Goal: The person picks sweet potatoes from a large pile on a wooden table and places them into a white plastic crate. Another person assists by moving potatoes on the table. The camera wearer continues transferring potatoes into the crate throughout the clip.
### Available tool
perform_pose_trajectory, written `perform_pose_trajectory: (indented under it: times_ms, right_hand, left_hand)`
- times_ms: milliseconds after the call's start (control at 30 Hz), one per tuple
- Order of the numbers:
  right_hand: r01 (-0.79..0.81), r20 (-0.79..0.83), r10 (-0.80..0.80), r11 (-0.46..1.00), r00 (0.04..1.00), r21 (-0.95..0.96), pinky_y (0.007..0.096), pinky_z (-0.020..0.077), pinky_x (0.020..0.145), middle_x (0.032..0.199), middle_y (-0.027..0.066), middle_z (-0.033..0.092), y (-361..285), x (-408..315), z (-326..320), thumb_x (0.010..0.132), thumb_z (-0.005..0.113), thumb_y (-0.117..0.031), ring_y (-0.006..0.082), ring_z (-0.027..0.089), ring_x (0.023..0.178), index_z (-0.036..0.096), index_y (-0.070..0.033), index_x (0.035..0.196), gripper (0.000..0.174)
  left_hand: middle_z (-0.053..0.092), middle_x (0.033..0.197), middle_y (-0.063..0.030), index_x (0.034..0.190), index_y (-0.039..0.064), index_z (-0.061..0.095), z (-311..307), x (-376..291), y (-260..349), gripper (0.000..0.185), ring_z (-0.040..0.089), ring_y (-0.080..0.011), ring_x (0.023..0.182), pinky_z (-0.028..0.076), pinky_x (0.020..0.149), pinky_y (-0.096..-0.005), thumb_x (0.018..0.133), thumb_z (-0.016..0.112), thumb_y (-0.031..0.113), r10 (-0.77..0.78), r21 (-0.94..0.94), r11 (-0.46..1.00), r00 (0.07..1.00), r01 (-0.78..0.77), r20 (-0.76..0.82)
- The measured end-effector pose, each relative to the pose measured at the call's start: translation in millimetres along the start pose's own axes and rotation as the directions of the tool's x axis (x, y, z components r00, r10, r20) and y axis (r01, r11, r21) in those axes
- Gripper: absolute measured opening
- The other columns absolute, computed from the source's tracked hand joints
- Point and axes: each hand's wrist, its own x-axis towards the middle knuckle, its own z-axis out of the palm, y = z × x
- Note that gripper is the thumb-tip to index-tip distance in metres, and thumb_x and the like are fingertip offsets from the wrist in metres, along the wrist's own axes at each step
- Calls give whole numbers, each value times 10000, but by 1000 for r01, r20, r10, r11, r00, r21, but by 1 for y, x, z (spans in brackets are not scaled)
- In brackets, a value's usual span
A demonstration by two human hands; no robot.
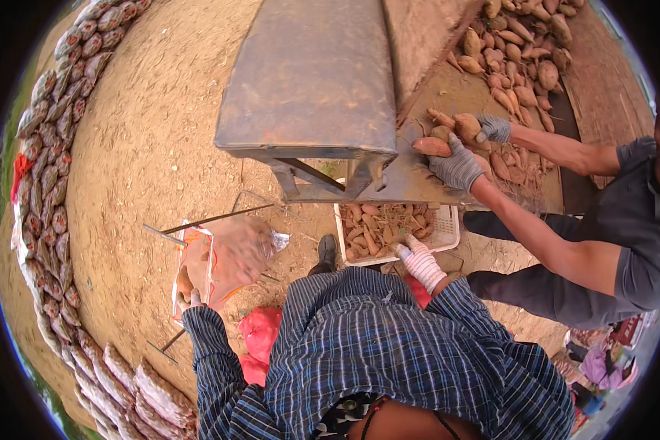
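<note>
My left hand, at the mouth of a clear plastic bag with orange trim, holds a sweet potato. The bag hangs open on a metal frame and has more produce inside. My right hand, in a white striped glove, is at the near rim of a white plastic crate of sweet potatoes; its fingertips touch a piece there, and whether they grip it cannot be told.
A co-worker's gloved hands handle sweet potatoes on a metal table, right of a metal chute. A large heap lies behind. Pink bags stand by my left side. Stacked filled sacks line the far left.
</note>
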Motion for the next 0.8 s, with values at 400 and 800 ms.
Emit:
perform_pose_trajectory:
  times_ms: [400,800]
  right_hand:
    - [27,-245,-5,996,969,86,397,449,904,1117,244,598,-50,-29,-83,903,569,-306,375,571,1061,562,23,1146,409]
    - [-45,-569,-38,990,822,-131,397,396,1029,1348,217,453,-27,102,-311,827,665,-323,353,468,1237,444,-72,1340,612]
  left_hand:
    - [440,1372,-164,1330,58,456,318,-384,177,569,411,-353,1268,363,1058,-428,884,600,380,418,-432,20,-385,-902,823]
    - [219,1531,-159,1480,126,290,500,-439,266,675,164,-359,1416,94,1149,-524,945,419,519,337,369,-72,325,-927,884]
